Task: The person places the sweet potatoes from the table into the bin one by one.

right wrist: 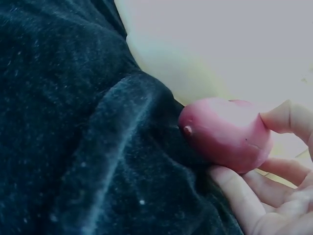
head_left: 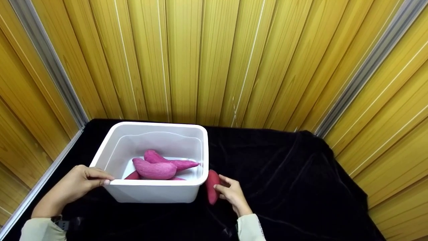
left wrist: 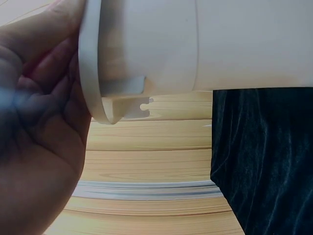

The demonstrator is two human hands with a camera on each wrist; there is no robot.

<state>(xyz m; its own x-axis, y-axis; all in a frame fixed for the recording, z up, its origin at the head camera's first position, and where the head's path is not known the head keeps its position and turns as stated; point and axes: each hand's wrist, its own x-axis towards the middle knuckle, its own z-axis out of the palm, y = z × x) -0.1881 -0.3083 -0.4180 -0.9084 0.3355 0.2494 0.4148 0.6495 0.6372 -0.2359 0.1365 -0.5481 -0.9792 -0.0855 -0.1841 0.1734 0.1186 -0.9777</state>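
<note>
My left hand [head_left: 78,182] pinches the rim of a white plastic bin [head_left: 153,192] at its near left corner, thumb on top. In the left wrist view that hand [left wrist: 44,112] is close against the bin's rim [left wrist: 90,58]. Outside the bin's right wall, my right hand [head_left: 233,194] grips a red sweet potato [head_left: 212,187] between thumb and fingers. The right wrist view shows the rounded end of this sweet potato [right wrist: 225,132] close to the cloth. Inside the bin lie several pink and red sweet potatoes [head_left: 155,170], the lower ones partly hidden by the front wall.
Black velvety cloth [head_left: 284,180] with folds covers the table under the bin and stretches off to the right. Yellow wood-patterned panels [head_left: 214,67] stand behind and on both sides, joined by grey metal corner posts [head_left: 361,67].
</note>
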